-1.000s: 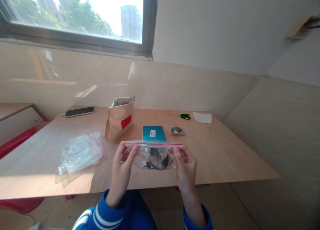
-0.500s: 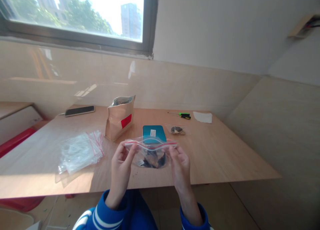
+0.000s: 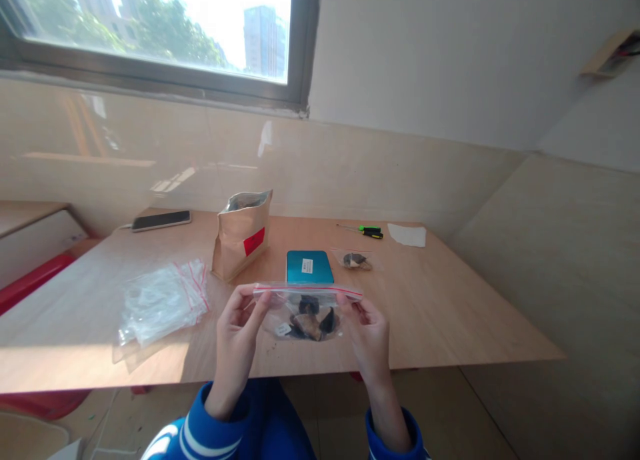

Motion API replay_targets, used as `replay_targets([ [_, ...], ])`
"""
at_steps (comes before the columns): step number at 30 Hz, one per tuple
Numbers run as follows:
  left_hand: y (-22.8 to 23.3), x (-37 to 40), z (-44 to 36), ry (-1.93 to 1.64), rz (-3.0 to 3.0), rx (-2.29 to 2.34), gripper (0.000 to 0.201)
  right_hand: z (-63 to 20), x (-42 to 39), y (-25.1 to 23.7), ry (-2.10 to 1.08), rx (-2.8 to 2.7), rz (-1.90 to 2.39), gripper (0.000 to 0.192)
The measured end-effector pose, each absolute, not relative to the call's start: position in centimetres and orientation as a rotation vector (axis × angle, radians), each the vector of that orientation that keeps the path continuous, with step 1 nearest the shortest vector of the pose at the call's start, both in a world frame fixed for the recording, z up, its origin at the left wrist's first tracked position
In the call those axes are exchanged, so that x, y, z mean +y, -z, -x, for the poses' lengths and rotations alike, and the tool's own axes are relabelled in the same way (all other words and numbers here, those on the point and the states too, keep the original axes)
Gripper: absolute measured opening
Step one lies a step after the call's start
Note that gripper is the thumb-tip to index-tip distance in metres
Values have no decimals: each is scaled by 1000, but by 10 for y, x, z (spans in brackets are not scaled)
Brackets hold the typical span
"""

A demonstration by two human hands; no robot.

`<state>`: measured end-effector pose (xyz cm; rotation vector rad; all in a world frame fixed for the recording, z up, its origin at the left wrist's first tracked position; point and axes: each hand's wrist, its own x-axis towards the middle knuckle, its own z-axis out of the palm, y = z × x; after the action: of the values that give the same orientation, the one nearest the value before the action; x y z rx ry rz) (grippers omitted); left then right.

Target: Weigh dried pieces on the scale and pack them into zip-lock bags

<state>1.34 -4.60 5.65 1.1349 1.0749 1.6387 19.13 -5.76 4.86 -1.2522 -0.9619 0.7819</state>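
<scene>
Clear plastic up front: one zip bag [image 3: 313, 320] held at the worktop's [image 3: 440, 313] near edge, two hands on it! The left hand [image 3: 235, 337] has its fingers pinching one end of the seal, the right hand [image 3: 373, 337] gripping towards the other. Beyond, one teal case [image 3: 297, 270], one kraft pouch [image 3: 235, 240], one smaller filled bag [image 3: 355, 261]; two screwdrivers [image 3: 371, 232] near the far edge, one phone [image 3: 163, 221] by the far-left corner.

Worn on my head, the camera looks forward and down at my hands [image 3: 237, 333] close by, across the table [image 3: 440, 313] toward the window [image 3: 200, 27].
</scene>
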Motion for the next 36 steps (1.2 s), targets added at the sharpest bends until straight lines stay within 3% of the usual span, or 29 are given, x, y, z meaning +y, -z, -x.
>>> replay_targets([
  [17,-56,-51,-6,-1655,-1130,1150,20,-199,-67,-57,-613,-1169,1127,16],
  [24,-59,-54,-12,-1616,-1163,1023,21,-186,-66,-56,-535,-996,1170,21],
  [32,-61,-54,-13,-1595,-1214,1073,19,-187,-62,-58,-867,-1086,1074,32],
  [36,-63,-54,-12,-1583,-1271,1078,19,-188,-60,-56,-963,-1076,1090,28],
])
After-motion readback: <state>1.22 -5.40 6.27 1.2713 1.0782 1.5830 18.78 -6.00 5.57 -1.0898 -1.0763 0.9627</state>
